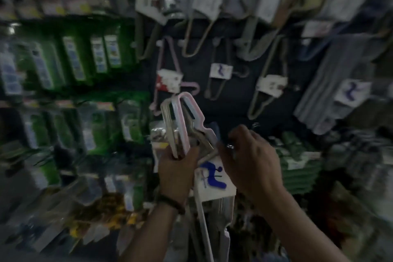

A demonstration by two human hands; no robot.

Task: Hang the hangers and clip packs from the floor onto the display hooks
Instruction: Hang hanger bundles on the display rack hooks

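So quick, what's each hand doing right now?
Left hand: grips the hangers.
Right hand: fingers curled by the hangers; whether it holds anything cannot be told.

1. Only one view here: head-worn wide-angle, facing forward and a bit down at the display wall, pretty close up.
2. Left hand and right hand sit nearest, low centre.

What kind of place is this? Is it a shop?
Most likely a shop aisle. Labelled hanger packs hang on the dark wall, rows of green packets stand beside them, and the left hand holds another hanger bundle.
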